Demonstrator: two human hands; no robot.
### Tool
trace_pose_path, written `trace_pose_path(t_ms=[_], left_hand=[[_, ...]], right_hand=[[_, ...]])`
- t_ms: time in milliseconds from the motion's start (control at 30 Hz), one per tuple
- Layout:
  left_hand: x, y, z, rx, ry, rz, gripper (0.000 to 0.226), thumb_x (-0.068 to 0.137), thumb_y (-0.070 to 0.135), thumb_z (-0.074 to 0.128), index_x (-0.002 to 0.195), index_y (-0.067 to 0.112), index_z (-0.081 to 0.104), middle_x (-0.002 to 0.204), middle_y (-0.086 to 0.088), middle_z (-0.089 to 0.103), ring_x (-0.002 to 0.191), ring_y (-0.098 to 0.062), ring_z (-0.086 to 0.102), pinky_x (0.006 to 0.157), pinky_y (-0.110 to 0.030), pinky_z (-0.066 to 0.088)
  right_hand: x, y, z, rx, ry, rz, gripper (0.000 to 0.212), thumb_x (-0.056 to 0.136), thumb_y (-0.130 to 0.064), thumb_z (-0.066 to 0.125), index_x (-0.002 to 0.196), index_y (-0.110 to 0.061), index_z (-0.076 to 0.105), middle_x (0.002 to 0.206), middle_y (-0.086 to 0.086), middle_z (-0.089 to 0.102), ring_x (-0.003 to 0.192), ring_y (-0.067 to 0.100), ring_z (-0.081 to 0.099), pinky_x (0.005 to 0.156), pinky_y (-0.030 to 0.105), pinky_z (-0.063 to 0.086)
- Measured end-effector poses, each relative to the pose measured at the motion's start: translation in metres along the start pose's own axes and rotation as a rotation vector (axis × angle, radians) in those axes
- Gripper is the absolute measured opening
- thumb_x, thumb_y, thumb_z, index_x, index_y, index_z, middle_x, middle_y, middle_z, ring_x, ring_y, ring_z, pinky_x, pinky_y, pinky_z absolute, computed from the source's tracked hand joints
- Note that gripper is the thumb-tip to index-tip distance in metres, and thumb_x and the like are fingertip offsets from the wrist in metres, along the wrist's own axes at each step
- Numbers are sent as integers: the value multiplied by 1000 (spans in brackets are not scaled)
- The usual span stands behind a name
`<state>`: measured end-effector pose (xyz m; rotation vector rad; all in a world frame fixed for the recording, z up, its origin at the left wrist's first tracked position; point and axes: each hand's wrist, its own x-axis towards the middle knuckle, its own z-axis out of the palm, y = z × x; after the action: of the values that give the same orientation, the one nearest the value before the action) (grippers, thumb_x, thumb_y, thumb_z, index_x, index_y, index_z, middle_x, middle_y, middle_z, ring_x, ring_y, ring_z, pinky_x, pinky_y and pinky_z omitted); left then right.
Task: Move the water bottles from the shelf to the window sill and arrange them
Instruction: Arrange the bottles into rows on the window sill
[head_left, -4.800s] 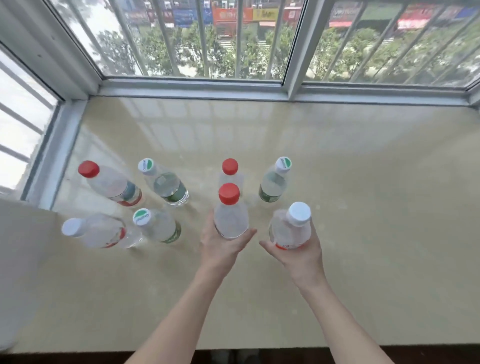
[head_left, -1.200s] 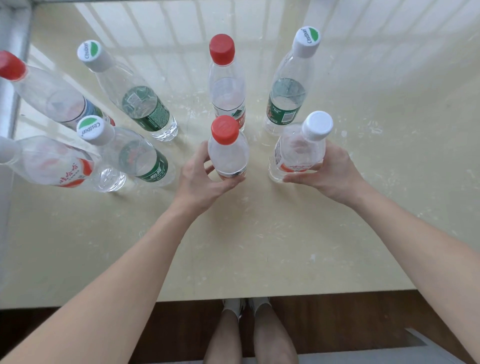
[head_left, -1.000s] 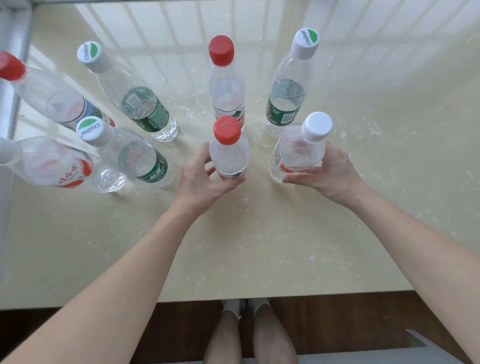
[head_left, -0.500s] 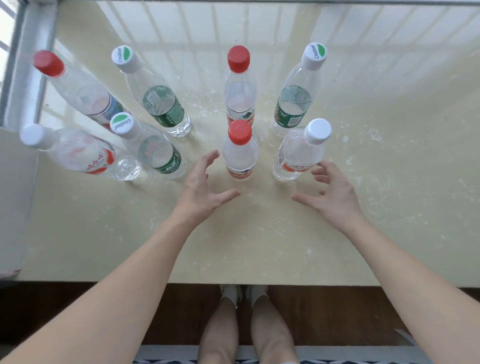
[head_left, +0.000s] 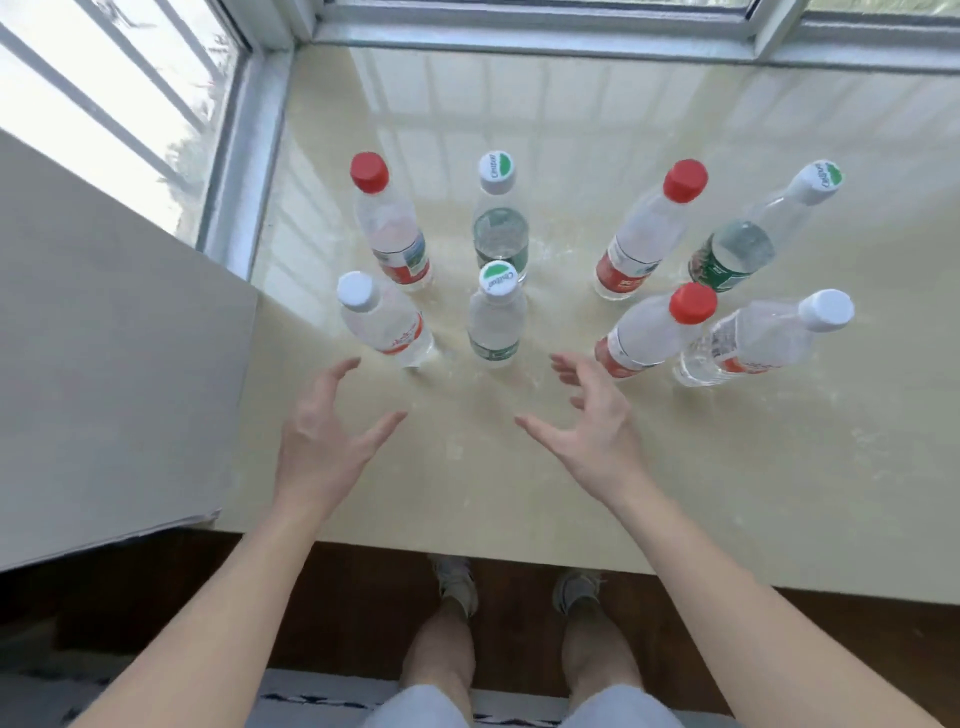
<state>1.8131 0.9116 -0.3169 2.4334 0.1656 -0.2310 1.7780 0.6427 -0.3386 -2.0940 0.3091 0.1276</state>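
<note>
Both hands are seen empty and spread above the window sill (head_left: 727, 467) — the left hand (head_left: 322, 441) with fingers fanned just short of the white-capped bottle (head_left: 382, 322), the right hand (head_left: 592, 426) cupped beside the near red-capped bottle (head_left: 649, 332), nothing gripped by either. Eight water bottles are counted on the sill, all upright, in two rows of four. In the back row a red-capped bottle (head_left: 389, 228), a green-logo bottle (head_left: 500, 223), a second red-capped one (head_left: 649, 239) and a green-labelled bottle (head_left: 748, 239) are lined up. In the front row, the white-capped bottle is followed by a second green-logo bottle (head_left: 493, 317), the near red cap, and a far white-capped bottle (head_left: 763, 338).

The step in hand is judged to be tidying. A wider gap is noticed between the left four and the right four — it would be best closed by sliding bottles at the base, low down on the body, so nothing is tipped into a neighbour. Each bottle should be gripped around its middle, never by the cap, and set down flat before it is let go. The glossy sill looks slick; slow pushes are advised.
</note>
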Motion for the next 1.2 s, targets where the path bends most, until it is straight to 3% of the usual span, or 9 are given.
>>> trace_pose_path(t_ms=[200, 333, 433, 533, 633, 700, 833, 1033, 1200], left_hand=[[65, 2, -5, -253, -84, 133, 93, 61, 38, 91, 139, 22, 42, 136, 7, 50, 123, -3, 47, 99, -25, 44], [90, 7, 2, -291, -105, 192, 76, 61, 35, 92, 123, 26, 49, 120, 7, 58, 111, -7, 54, 92, -22, 48], [98, 6, 2, -267, -121, 184, 67, 64, 32, 91, 118, 23, 53, 111, 8, 61, 104, -3, 57, 85, -12, 47], [106, 1, -4, -327, -212, 173, 65, 64, 23, 92, 116, 24, 54, 105, 21, 61, 101, 9, 57, 87, -8, 46], [114, -4, -12, -379, -355, 177, 71, 58, 33, 90, 119, 23, 55, 106, 22, 64, 109, -4, 61, 95, -25, 51], [116, -7, -14, -405, -408, 176, 74, 55, 37, 88, 120, 22, 56, 108, 21, 65, 111, -7, 61, 95, -29, 50], [117, -12, -9, -430, -405, 174, 74, 57, 33, 90, 123, 24, 56, 119, 8, 64, 115, -8, 60, 97, -29, 50], [115, -16, -4, -380, -375, 197, 67, 68, 14, 89, 125, 28, 54, 111, 20, 62, 112, -3, 60, 88, -19, 54], [113, -17, -8, -346, -406, 215, 70, 69, 16, 89, 129, 25, 55, 113, 22, 63, 111, -2, 61, 86, -15, 53]], right_hand=[[63, -28, 7, 103, -103, 7, 102, 66, -24, 93, 145, -45, 32, 148, -13, 42, 133, 11, 44, 106, 36, 43], [82, -32, 6, 122, -245, -36, 91, 71, -15, 88, 141, -44, 37, 139, -24, 47, 135, 2, 43, 113, 42, 40], [87, -30, 12, 97, -247, -44, 78, 73, -14, 86, 136, -36, 47, 125, -29, 55, 126, -3, 50, 113, 39, 41], [87, -30, 19, 113, -153, -44, 70, 71, -16, 88, 128, -35, 53, 119, -21, 61, 119, 3, 56, 108, 33, 47], [82, -34, 29, 102, -60, -50, 65, 67, -20, 92, 112, -43, 51, 123, 0, 61, 115, 11, 57, 94, 16, 48], [79, -34, 36, 72, 5, -51, 67, 64, -23, 94, 106, -47, 46, 122, 3, 57, 110, 10, 55, 84, 7, 45], [75, -29, 45, 71, 57, -15, 72, 62, -27, 95, 115, -39, 49, 123, 1, 54, 110, 6, 53, 82, 4, 43], [68, -29, 47, 45, 51, 19, 68, 64, -24, 94, 118, -32, 54, 102, -29, 55, 105, 6, 57, 73, -1, 43], [62, -33, 46, 5, 79, 12, 69, 65, -23, 94, 123, -21, 58, 98, -34, 50, 95, -3, 51, 67, -5, 39]])
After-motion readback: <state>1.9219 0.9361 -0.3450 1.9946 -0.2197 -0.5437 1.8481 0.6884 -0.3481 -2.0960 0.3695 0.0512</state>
